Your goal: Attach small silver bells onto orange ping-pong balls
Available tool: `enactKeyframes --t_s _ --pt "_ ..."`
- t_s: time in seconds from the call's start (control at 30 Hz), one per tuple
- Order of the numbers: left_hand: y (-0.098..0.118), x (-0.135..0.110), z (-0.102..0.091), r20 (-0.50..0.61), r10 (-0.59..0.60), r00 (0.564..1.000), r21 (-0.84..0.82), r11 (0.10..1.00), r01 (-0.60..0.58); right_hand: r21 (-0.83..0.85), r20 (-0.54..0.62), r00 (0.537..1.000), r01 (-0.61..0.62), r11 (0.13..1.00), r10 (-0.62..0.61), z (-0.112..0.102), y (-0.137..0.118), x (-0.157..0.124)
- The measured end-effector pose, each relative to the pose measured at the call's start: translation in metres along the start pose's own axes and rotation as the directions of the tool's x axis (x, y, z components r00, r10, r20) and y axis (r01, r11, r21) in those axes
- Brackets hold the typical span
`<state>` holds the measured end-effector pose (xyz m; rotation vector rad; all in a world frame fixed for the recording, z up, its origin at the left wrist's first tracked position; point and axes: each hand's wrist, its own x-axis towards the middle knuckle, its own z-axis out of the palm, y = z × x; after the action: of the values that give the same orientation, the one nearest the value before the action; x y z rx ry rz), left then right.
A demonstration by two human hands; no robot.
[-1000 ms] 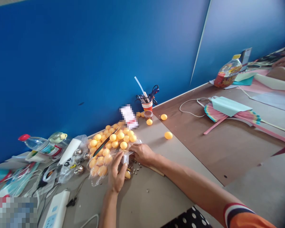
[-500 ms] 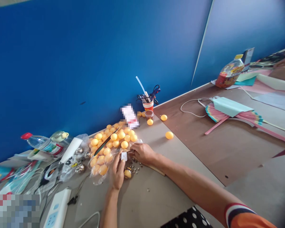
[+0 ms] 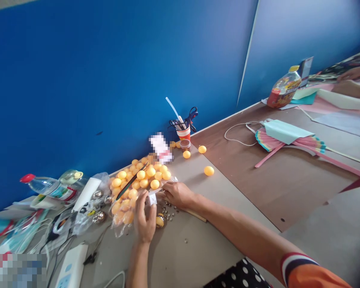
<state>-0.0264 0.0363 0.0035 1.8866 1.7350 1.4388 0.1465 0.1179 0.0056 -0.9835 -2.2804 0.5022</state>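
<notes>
Between the thumb and fingers of my left hand is a small white label, which seems to sit on a little see-through packet. My right hand is closed just right of it, its fingertips pinched at the packet's far side; what exactly they grip is hidden. Below both hands lies an orange ball partly covered in shiny pieces, beside scattered small clear beads. Behind them a clear plastic bag spills many orange balls, with dark tweezers lying across the top.
Left stand a red-capped bottle, silvery balls and a white power strip. A paper cup of tools is near the blue wall. Rightward lie a pleated paper fan, a juice bottle and another person's hand.
My left hand's fingers have spread a little around the white label, which has tilted. The right hand stays close beside it. The whole view has shifted slightly.
</notes>
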Motion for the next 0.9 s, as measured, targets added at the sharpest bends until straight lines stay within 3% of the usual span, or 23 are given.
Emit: enactKeyframes --t_s 0.13,0.33,0.47,0.57,0.73,0.9 --pt "0.004 0.001 0.002 -0.024 0.129 0.991 0.132 0.983 -0.125 -0.006 -0.004 1.000 0.005 1.000 -0.005 -0.001 -0.001 0.000" --pt "0.005 0.003 0.001 -0.025 0.110 0.994 0.106 0.989 -0.107 0.000 0.026 1.000 0.008 1.000 -0.008 -0.002 -0.001 0.001" --pt "-0.002 0.002 0.000 -0.025 0.032 0.999 0.040 0.999 -0.031 -0.002 0.073 0.997 -0.022 1.000 0.022 -0.004 -0.002 0.000" --pt "-0.007 0.001 0.000 -0.027 -0.098 0.995 -0.069 0.993 0.096 0.012 0.076 0.997 -0.017 1.000 0.016 -0.005 -0.002 0.000" --pt "-0.009 0.000 -0.001 -0.060 -0.317 0.947 -0.239 0.925 0.295 -0.006 0.104 0.995 -0.012 1.000 0.012 -0.004 -0.002 0.000" --pt "-0.007 0.001 -0.004 -0.104 -0.370 0.923 -0.218 0.914 0.342 -0.025 0.106 0.994 -0.015 1.000 0.017 -0.004 -0.001 0.000"
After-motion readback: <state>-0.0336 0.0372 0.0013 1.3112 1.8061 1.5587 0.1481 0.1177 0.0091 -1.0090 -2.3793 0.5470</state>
